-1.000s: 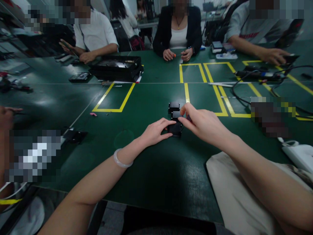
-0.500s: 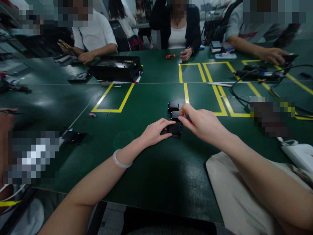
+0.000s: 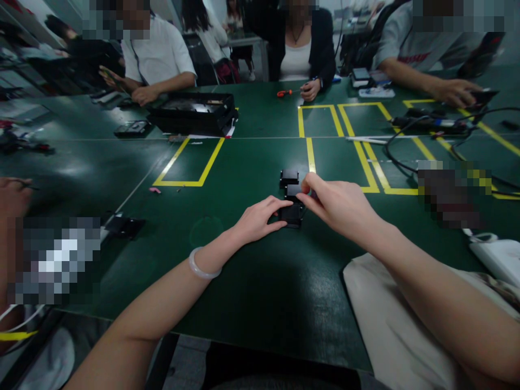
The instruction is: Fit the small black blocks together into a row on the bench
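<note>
Three small black box-like parts stand in a row on the green table, running away from me. My left hand (image 3: 258, 219) grips the nearest black part (image 3: 291, 216), thumb at its near side and fingers on its far edge. Just right of the row, my right hand (image 3: 341, 206) is closed in a pinch over the near and middle parts. Whatever lies between those fingertips is hidden or too small to name. Close to the pinch sits the middle black part (image 3: 291, 190), and behind it the far black part (image 3: 290, 176).
Yellow tape outlines (image 3: 179, 186) mark the green table (image 3: 244, 303). A beige cloth bag (image 3: 369, 287) lies under my right forearm. Black trays (image 3: 190, 114) are stacked at back left, and an orange-handled screwdriver (image 3: 284, 94) lies far ahead. Cables (image 3: 390, 151) run at right. Several people sit around.
Both hands keep their places at the black parts, with no clear movement. The whole view has shifted very slightly.
</note>
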Demonstrator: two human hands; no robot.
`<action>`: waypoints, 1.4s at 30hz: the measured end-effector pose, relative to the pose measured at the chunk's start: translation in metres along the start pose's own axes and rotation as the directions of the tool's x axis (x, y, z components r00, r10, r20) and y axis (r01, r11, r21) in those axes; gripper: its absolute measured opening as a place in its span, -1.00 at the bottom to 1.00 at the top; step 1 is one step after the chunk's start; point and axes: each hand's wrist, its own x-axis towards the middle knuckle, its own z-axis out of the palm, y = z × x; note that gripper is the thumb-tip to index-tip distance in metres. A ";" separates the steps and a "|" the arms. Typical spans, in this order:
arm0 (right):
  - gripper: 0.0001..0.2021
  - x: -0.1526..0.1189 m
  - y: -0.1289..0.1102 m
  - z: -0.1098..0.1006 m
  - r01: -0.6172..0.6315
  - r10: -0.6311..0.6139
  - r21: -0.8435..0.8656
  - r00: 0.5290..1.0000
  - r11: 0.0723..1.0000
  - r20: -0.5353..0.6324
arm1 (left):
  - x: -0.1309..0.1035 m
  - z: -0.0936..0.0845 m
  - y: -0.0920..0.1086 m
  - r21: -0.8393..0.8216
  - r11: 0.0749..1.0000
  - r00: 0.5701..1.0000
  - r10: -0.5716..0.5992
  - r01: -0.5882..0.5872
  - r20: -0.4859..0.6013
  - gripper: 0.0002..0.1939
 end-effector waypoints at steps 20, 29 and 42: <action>-0.78 -0.002 0.004 0.000 0.044 -0.045 0.013 0.999 0.999 0.026 | 0.000 -0.001 0.003 -0.016 1.000 1.000 0.004 -0.004 -0.010 -0.56; -0.77 -0.003 -0.001 -0.006 0.055 -0.054 -0.016 0.997 0.998 0.055 | 0.000 -0.001 0.003 -0.021 1.000 1.000 0.010 -0.010 -0.016 -0.58; -0.73 -0.002 0.000 -0.003 0.041 -0.041 0.000 0.998 0.999 0.046 | 0.000 0.001 0.001 -0.036 0.999 1.000 0.014 -0.015 -0.023 -0.59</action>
